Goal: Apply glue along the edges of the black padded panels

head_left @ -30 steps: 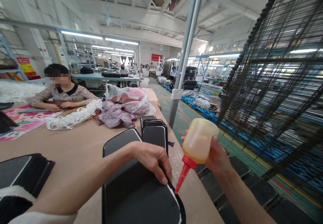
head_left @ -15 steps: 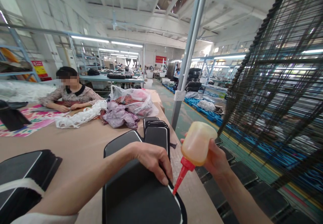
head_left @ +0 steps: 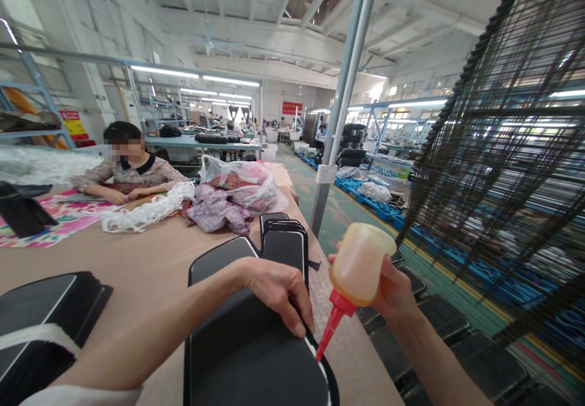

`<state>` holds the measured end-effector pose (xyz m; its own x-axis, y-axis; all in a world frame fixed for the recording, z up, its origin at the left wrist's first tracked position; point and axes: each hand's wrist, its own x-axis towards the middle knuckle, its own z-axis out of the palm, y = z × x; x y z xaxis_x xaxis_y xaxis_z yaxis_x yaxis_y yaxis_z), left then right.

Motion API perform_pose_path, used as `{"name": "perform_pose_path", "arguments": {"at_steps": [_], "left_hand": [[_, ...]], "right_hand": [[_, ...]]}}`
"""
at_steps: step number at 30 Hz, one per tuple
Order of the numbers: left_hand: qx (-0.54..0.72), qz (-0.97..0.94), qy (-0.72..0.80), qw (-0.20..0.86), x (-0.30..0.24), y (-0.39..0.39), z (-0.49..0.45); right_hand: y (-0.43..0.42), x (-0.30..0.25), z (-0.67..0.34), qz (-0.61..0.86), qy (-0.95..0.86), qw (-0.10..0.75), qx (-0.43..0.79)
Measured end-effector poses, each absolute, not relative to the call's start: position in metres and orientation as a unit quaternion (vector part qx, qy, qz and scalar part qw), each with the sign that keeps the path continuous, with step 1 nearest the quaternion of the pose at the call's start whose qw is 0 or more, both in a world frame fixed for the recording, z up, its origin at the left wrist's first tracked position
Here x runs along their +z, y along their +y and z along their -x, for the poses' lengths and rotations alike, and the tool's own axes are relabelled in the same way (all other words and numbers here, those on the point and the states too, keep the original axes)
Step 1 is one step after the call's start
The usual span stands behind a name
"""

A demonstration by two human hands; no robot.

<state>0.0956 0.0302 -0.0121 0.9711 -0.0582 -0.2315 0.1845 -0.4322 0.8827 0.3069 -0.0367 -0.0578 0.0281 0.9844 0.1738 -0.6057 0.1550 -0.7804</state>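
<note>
My right hand (head_left: 393, 293) is wrapped round a yellowish squeeze bottle (head_left: 359, 263), tipped down so its red nozzle (head_left: 329, 328) touches the right edge of a black panel (head_left: 256, 357). That panel lies on the brown table (head_left: 137, 259) right in front of me, with a white line along its rim by the nozzle. My left hand (head_left: 278, 290) presses down on the panel's top edge, fingers curled over it.
More black panels (head_left: 282, 235) lie stacked behind, and another stack (head_left: 41, 308) is at the left. A person sits at the far left over patterned fabric (head_left: 55, 214). White lace (head_left: 146, 211), a plastic bag (head_left: 242, 186), a steel post (head_left: 342, 101) and a dark wire rack (head_left: 503, 168) stand around.
The bottle's nozzle has slid a little down along the panel's right edge. My left hand has stayed put. The camera shifted slightly.
</note>
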Motion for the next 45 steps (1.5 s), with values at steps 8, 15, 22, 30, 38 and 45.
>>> {"name": "perform_pose_path", "arguments": {"at_steps": [8, 15, 22, 30, 38, 45], "left_hand": [[-0.1, -0.838, 0.032, 0.536, -0.017, 0.032, -0.092], [-0.093, -0.845, 0.033, 0.526, -0.02, 0.036, -0.088], [-0.069, -0.845, 0.067, 0.526, -0.019, 0.039, -0.082], [-0.051, -0.838, 0.126, 0.529, -0.017, 0.043, -0.072], [-0.014, -0.829, 0.182, 0.529, -0.025, 0.052, -0.059], [0.005, -0.831, 0.225, 0.509, -0.028, 0.055, -0.048]], "right_hand": [[-0.038, -0.056, -0.305, 0.245, -0.369, 0.67, 0.596], [-0.039, -0.057, -0.304, 0.241, -0.37, 0.667, 0.6], [-0.041, -0.053, -0.302, 0.27, -0.379, 0.676, 0.571], [-0.045, -0.06, -0.309, 0.28, -0.37, 0.696, 0.549], [-0.049, -0.077, -0.317, 0.272, -0.346, 0.748, 0.497], [-0.065, -0.077, -0.305, 0.296, -0.328, 0.777, 0.448]]}}
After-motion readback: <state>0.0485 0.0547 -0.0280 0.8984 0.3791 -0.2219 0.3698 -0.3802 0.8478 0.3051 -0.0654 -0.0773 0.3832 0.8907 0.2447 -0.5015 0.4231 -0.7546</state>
